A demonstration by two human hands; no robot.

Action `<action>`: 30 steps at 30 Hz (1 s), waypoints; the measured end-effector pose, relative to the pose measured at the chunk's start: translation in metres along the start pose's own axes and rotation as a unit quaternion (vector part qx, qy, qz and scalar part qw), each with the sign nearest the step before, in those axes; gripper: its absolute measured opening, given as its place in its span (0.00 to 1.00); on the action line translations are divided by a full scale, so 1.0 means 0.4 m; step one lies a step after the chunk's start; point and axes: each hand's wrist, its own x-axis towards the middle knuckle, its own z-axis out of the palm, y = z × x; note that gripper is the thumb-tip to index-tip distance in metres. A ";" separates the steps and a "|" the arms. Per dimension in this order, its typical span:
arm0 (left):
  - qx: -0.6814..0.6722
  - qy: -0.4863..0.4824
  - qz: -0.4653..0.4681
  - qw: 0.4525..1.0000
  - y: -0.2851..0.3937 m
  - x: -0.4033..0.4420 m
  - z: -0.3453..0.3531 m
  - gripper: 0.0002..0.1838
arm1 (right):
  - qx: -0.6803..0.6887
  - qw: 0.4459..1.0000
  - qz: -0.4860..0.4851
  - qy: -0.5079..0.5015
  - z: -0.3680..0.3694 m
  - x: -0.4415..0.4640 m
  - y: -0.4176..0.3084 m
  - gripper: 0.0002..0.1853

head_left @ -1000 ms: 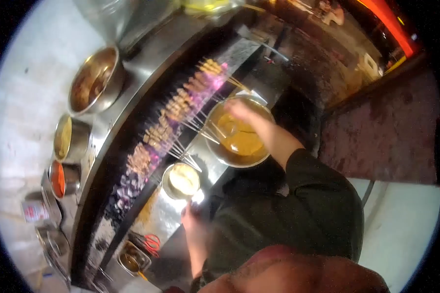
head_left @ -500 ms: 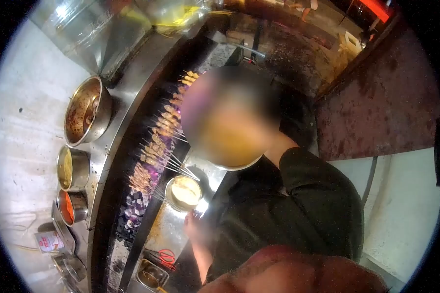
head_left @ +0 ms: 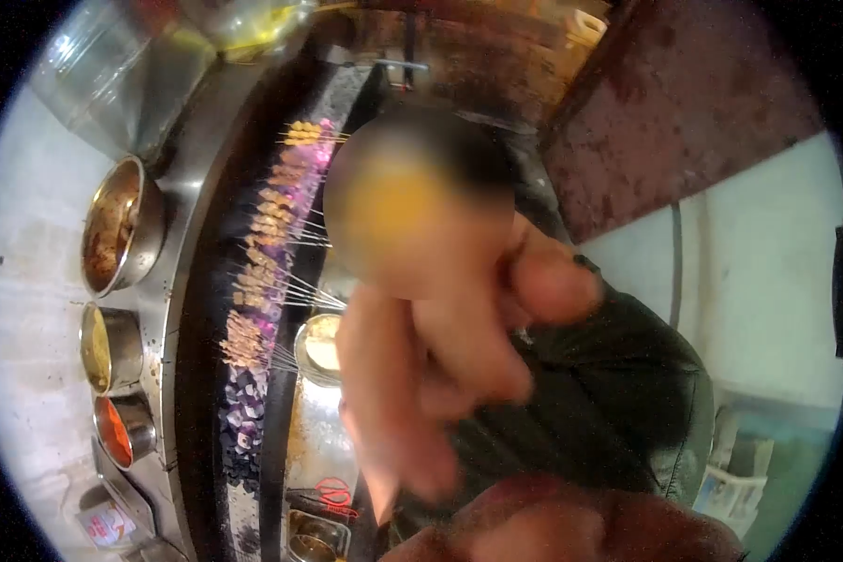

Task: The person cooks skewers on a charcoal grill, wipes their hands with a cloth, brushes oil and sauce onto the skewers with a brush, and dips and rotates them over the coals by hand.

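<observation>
My right hand (head_left: 440, 347) is raised close to the camera, large and blurred, its fingers hanging down and apart with nothing visible between them. A round blur covers its upper part and the yellow-filled bowl behind. Only a sliver of my left hand (head_left: 351, 426) shows beyond those fingers, below the pot of pale contents (head_left: 322, 347); its own fingers are hidden. Several meat skewers (head_left: 261, 272) lie in groups across the long charcoal grill, their sticks pointing right. Bare coals (head_left: 244, 407) show at the grill's lower end.
Along the left ledge stand a large steel bowl (head_left: 120, 225), a pot of yellow stuff (head_left: 98, 347) and a pot of red stuff (head_left: 114, 432). Red-handled scissors (head_left: 335, 496) lie above a small metal tray (head_left: 317, 540). A dark red board (head_left: 674, 103) stands at upper right.
My right hand has come up from over the yellow-filled bowl towards the camera and now covers much of the middle. The view has turned, so the grill appears further left and more upright.
</observation>
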 end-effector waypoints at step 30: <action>0.104 0.205 0.083 0.970 -0.273 0.202 0.240 0.13 | 0.003 0.983 0.183 0.031 -0.538 0.032 0.364 0.14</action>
